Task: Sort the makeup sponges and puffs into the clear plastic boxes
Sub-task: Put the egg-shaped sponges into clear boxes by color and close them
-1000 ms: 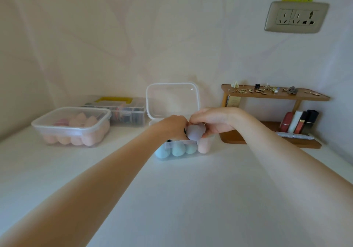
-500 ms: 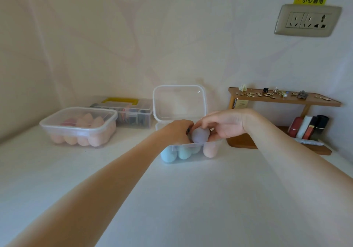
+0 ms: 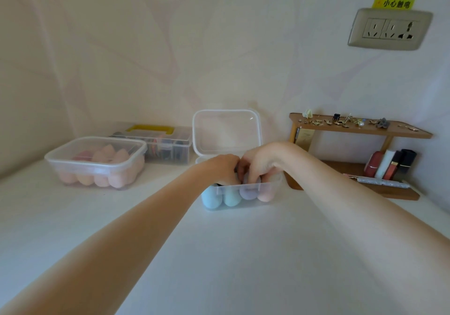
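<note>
Head view: both hands over the open clear box at 12 o'clock;
Right hand: fingers curled down onto the lilac sponge, directly beneath, upright in its row;
Left hand: touching at 9 o'clock; grip hidden, cannot tell.

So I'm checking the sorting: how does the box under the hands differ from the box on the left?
The middle box has its lid standing open; the left box is lidded. The middle box holds blue, green, purple and peach sponges; the left box holds only pink and peach ones. Both hands reach into the middle box; nothing touches the left box. Both are clear plastic.
</note>
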Demonstrator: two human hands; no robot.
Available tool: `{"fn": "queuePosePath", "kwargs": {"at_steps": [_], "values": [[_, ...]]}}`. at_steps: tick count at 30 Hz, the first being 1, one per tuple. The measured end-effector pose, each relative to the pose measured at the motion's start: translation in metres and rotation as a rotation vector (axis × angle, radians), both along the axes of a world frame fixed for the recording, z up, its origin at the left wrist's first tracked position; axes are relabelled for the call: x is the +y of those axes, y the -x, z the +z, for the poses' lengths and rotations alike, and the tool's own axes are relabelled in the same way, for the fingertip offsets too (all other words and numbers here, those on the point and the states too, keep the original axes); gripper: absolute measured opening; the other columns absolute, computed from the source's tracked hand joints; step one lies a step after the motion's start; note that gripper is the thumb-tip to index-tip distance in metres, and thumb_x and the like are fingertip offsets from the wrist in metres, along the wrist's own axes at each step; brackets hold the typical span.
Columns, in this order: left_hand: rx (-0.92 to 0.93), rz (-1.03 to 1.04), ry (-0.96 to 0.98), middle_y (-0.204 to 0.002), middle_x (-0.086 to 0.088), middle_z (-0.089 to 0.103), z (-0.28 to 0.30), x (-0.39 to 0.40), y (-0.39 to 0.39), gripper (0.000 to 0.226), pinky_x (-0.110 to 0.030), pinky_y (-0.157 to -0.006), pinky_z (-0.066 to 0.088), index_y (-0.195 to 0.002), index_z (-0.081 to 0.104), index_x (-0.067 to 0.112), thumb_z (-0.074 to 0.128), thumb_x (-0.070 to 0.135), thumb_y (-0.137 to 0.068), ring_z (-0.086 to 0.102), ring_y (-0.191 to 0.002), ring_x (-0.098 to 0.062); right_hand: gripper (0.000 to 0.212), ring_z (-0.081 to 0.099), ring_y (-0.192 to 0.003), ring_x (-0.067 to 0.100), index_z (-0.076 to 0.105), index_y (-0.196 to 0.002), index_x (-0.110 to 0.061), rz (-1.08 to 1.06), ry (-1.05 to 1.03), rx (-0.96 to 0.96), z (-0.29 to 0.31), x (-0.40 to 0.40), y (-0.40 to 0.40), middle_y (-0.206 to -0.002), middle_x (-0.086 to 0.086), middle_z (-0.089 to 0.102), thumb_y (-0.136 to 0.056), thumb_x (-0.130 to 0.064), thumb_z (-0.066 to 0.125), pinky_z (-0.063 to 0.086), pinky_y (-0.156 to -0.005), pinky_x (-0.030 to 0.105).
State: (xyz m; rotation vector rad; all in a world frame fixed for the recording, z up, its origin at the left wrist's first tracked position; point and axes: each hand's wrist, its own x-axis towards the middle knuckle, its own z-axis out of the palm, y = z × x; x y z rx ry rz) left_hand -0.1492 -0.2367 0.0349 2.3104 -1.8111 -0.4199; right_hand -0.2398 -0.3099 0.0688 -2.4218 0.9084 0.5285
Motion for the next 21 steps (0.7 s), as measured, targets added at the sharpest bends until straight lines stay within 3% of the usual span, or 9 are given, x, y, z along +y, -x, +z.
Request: {"fn": "queuePosePath", "kwargs": {"at_steps": [3,5,7,9,11,15,16,19,21], "values": [[-0.014,-0.008,-0.021,-0.096,-0.003,0.067,0.002,0.002,-0.001,0.028,-0.031,-0.078,0.051,-0.1,0.062,0.012,0.059,0.03,-0.08,0.061,-0.086,-0.02,0.019,0.056,-0.082,0.022,0.063,-0.096,-0.008,0.087,0.224,0.07,-0.003,0.004,-0.004,-0.091,0.002,0.058,-0.078,-0.011,0.07,0.046,-0.064,0.025],[-0.015,-0.014,-0.041,-0.089,-0.001,0.063,0.004,0.003,-0.001,0.027,-0.03,-0.076,0.049,-0.099,0.062,0.01,0.06,0.03,-0.08,0.058,-0.082,-0.02,0.008,0.056,-0.076,0.019,0.062,-0.085,-0.01,0.095,0.26,0.073,-0.005,0.007,-0.005,-0.085,0.0,0.058,-0.08,-0.01,0.069,0.044,-0.06,0.023],[-0.024,-0.02,-0.077,-0.089,0.001,0.06,0.007,0.005,-0.001,0.028,-0.028,-0.072,0.048,-0.102,0.062,0.009,0.06,0.028,-0.081,0.056,-0.082,-0.02,0.013,0.054,-0.07,0.015,0.057,-0.075,-0.013,0.075,0.224,0.078,-0.005,0.008,-0.006,-0.081,-0.002,0.056,-0.082,-0.008,0.067,0.042,-0.056,0.022],[-0.036,-0.041,-0.105,-0.09,-0.001,0.059,0.01,0.006,0.0,0.028,-0.026,-0.067,0.045,-0.104,0.061,0.008,0.06,0.025,-0.082,0.055,-0.083,-0.021,0.014,0.057,-0.083,0.019,0.059,-0.086,-0.011,0.065,0.176,0.075,-0.002,0.006,-0.004,-0.093,0.001,0.058,-0.081,-0.014,0.071,0.046,-0.062,0.023],[-0.052,-0.062,-0.135,-0.091,-0.003,0.058,0.013,0.006,0.001,0.03,-0.024,-0.063,0.044,-0.107,0.06,0.006,0.059,0.024,-0.083,0.053,-0.082,-0.021,0.028,0.055,-0.095,0.022,0.058,-0.096,-0.011,0.041,0.141,0.081,0.0,0.002,-0.001,-0.104,0.003,0.057,-0.077,-0.023,0.075,0.049,-0.075,0.028],[-0.04,-0.046,-0.2,-0.104,-0.004,0.063,0.012,0.005,-0.003,0.035,-0.035,-0.074,0.054,-0.112,0.059,0.012,0.063,0.027,-0.081,0.06,-0.096,-0.025,0.022,0.061,-0.09,0.025,0.065,-0.087,-0.008,-0.02,0.091,0.142,-0.008,0.002,-0.01,-0.102,0.006,0.065,-0.072,-0.015,0.079,0.05,-0.074,0.029],[-0.039,-0.039,-0.214,-0.105,-0.003,0.063,0.012,0.005,-0.004,0.036,-0.033,-0.069,0.054,-0.112,0.059,0.014,0.064,0.028,-0.08,0.061,-0.096,-0.025,0.022,0.064,-0.092,0.026,0.069,-0.092,-0.009,-0.048,0.086,0.15,-0.012,0.003,-0.015,-0.107,0.008,0.068,-0.071,-0.011,0.077,0.052,-0.075,0.03],[-0.008,-0.012,-0.231,-0.102,-0.002,0.063,0.012,0.004,-0.008,0.039,-0.022,-0.05,0.044,-0.114,0.058,0.016,0.066,0.031,-0.079,0.06,-0.088,-0.021,0.039,0.064,-0.093,0.023,0.066,-0.114,-0.014,-0.134,0.24,0.056,-0.023,0.009,-0.02,-0.116,0.002,0.067,-0.076,-0.014,0.071,0.047,-0.062,0.024],[-0.005,-0.017,-0.224,-0.099,0.001,0.063,0.011,0.004,-0.009,0.039,-0.022,-0.052,0.045,-0.113,0.058,0.017,0.067,0.032,-0.078,0.061,-0.091,-0.021,0.035,0.063,-0.098,0.026,0.061,-0.118,-0.011,-0.151,0.375,-0.107,-0.03,0.013,-0.02,-0.117,0.006,0.065,-0.083,-0.015,0.064,0.043,-0.065,0.024]]}}
